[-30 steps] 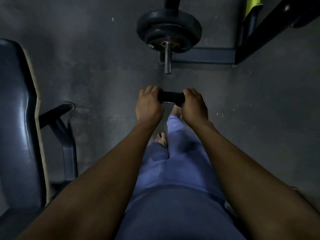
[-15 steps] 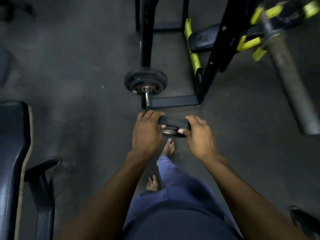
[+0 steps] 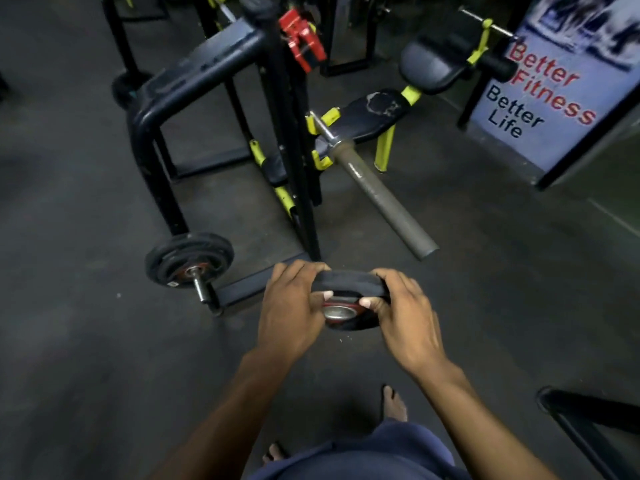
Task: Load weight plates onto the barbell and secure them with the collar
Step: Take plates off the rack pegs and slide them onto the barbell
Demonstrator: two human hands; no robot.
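- Head view: both hands, left [image 3: 289, 308] and right [image 3: 405, 318], gripped a plate [image 3: 349, 289] by its rim, held near the bare sleeve [image 3: 381, 199] end but short of it.
- The plate could have slipped onto the bare foot [image 3: 394, 403] below, or its hole could have missed the sleeve.
- The fingertips were hidden behind the rim; the red collar [image 3: 303, 39] on the rack was blurred.

A blue sign [image 3: 550, 95] reading "Better Fitness Better Life" is being propped at the right. A padded bench [image 3: 377, 110] on yellow legs is being flanked by a black steel frame [image 3: 194, 88]. The dark gym floor [image 3: 86, 341] is being stood on by bare feet [image 3: 394, 403].
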